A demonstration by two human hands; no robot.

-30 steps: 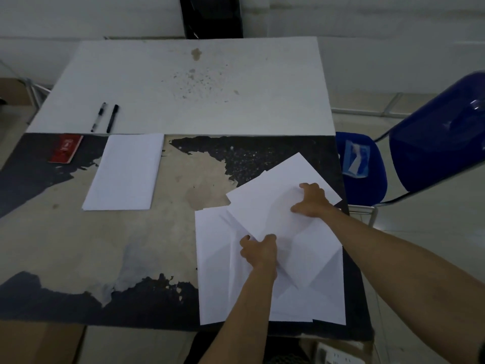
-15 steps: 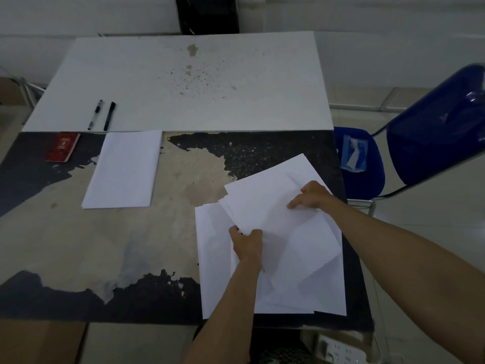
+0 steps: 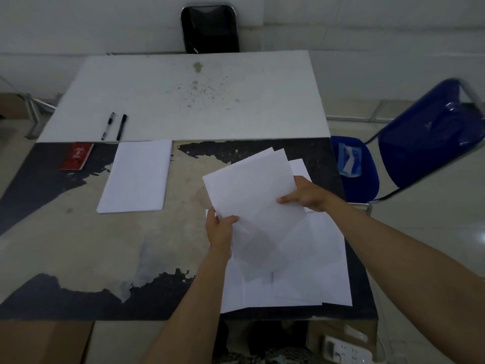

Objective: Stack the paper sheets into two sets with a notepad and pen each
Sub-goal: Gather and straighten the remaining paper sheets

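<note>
One red notepad lies at the far left of the desk, two pens side by side just beyond it on the white board, and one squared stack of sheets sits just right of the notepad. Centre-right, the left hand has its grip closed on the near left edge of a few lifted sheets — two, perhaps three, exact count unclear. The right hand pinches their right edge above a loose, fanned pile; one blue chair stands at the far right.
</note>
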